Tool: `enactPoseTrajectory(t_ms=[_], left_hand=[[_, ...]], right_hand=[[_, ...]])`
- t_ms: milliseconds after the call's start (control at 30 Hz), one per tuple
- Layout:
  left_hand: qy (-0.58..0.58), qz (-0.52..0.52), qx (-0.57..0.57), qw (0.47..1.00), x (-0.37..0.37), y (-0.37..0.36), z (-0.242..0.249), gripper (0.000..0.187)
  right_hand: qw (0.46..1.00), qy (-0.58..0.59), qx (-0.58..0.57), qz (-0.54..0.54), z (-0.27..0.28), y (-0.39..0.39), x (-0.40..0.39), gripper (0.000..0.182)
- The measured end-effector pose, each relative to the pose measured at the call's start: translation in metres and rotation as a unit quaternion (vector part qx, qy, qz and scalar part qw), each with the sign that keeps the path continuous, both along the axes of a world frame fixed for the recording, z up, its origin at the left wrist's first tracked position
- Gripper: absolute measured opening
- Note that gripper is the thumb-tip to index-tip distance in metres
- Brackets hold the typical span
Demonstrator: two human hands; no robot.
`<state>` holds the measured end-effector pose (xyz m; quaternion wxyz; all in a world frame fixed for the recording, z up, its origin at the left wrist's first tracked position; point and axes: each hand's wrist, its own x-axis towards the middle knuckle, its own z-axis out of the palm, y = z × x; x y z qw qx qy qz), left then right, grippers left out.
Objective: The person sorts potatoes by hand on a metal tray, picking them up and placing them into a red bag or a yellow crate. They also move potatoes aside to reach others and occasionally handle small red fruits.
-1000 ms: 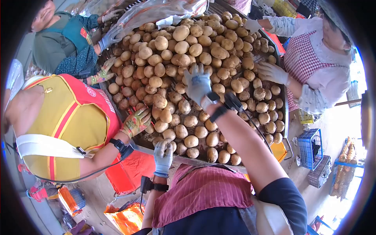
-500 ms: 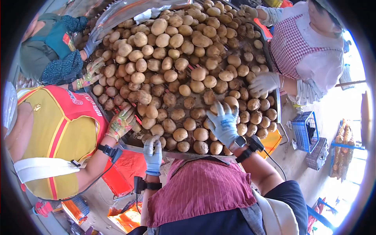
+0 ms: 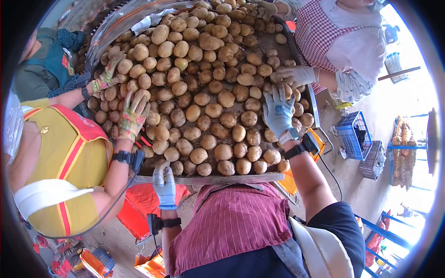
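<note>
Right hand (image 3: 279,112) nearer co-worker's glove (image 3: 296,75), amid potatoes (image 3: 223,152)

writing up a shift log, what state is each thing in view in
potatoes: loose, some skins soiled
table: mostly covered, bare patches showing
left hand: gloved, at the table's near edge, grip unclear
right hand: gloved, fingers spread over potatoes
plastic sheet: crumpled
blue crate: open, something dark inside

Potatoes (image 3: 214,110) are crowding the table (image 3: 264,43). At eight o'clock, the left hand (image 3: 164,185) is resting at the rim (image 3: 232,180); at two, the right hand (image 3: 280,112) is lying spread on potatoes. A co-worker in yellow (image 3: 58,143) is working at nine; a blue basket (image 3: 348,144) is sitting at three.
</note>
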<state>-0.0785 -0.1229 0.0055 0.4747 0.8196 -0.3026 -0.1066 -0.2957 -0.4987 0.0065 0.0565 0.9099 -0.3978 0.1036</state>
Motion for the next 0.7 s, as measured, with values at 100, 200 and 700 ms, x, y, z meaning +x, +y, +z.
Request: enactPoseTrajectory(t_ms=[100,200,700], left_hand=[[0.003,0.047,0.006,0.999,0.001,0.009,0.004,0.017],[0.035,0.030,-0.017,0.999,-0.005,-0.001,0.009,0.017],[0.634,0.007,-0.277,0.722,-0.070,-0.075,0.037,0.047]], right_hand=[[0.993,-0.061,0.102,-0.001,0.031,-0.014,0.034,0.039],[0.989,0.086,0.122,0.010,0.003,-0.021,0.057,0.037],[0.860,-0.166,0.413,0.251,0.065,0.132,0.028,0.042]])
